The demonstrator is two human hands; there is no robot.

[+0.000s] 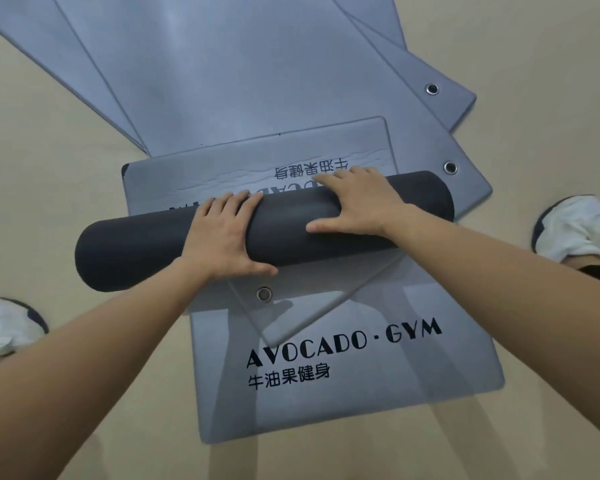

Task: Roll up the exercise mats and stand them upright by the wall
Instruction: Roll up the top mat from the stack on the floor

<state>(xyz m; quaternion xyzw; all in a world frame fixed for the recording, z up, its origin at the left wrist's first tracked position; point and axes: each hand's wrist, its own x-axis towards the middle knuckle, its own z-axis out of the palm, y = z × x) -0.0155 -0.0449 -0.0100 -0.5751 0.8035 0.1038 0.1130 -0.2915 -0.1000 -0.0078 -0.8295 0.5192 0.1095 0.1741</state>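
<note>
Nearest me a flat grey mat [343, 410] printed AVOCADO·GYM lies on the beige floor [66, 174]. The corner of a second mat [312, 306] with a metal eyelet [264, 294] overlaps it. Just beyond, the dark rolled mat [291, 226] lies crosswise on the pile. My left hand [222, 237] and right hand [357, 202] both press on it, palms down, fingers spread over the top and thumbs on the near side. That is an open grip, pressing and not clenched. White shoes, left [4, 327] and right [575, 230], stand on either side. Past the roll, a flat mat end [222, 168] shows upside-down print. Farther off, more grey mats [239, 74] fan out.
</note>
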